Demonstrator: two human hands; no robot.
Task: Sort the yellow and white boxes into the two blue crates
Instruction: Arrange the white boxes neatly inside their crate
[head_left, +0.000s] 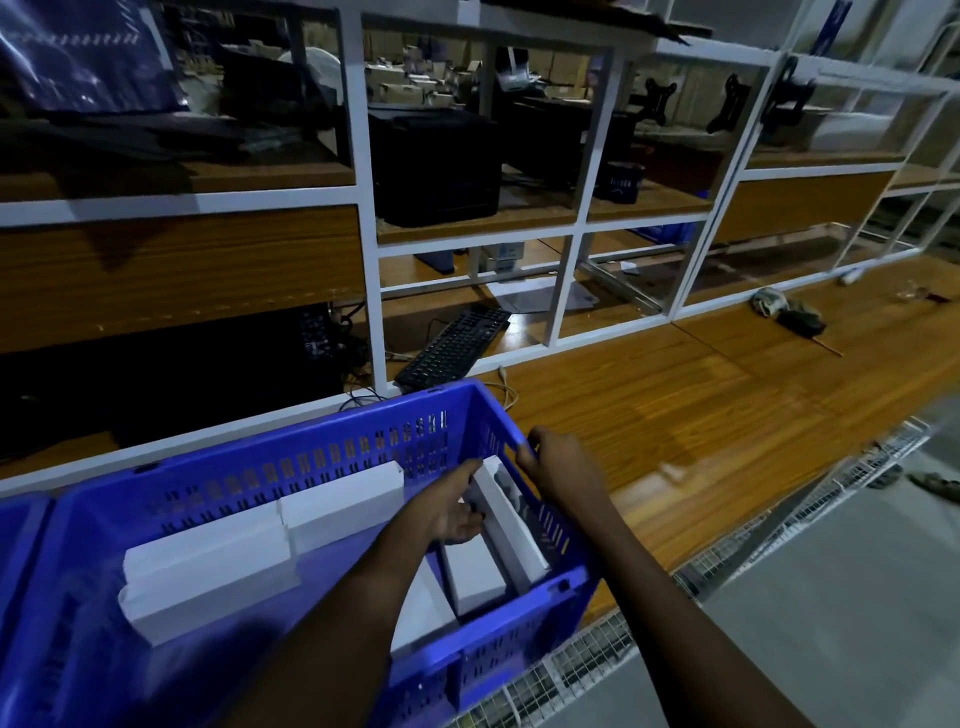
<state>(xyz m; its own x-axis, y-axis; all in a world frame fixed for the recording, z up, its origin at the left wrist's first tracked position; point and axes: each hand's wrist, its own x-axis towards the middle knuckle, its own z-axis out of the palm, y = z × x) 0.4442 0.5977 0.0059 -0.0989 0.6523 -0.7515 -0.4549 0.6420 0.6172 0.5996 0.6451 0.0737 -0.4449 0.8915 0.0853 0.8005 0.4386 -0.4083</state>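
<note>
Box (511, 530) upright at 3 o'clock.
My right hand (558, 467) grips the crate (311, 457); left hand (449, 506), grip unclear, might topple the box.

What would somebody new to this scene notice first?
The bright blue crate in the foreground, holding several white boxes, stands out against the dim room. The left hand reaches in among the boxes at its right end while the right hand grips the right rim. Behind it, a black keyboard lies on the wooden table.
</note>
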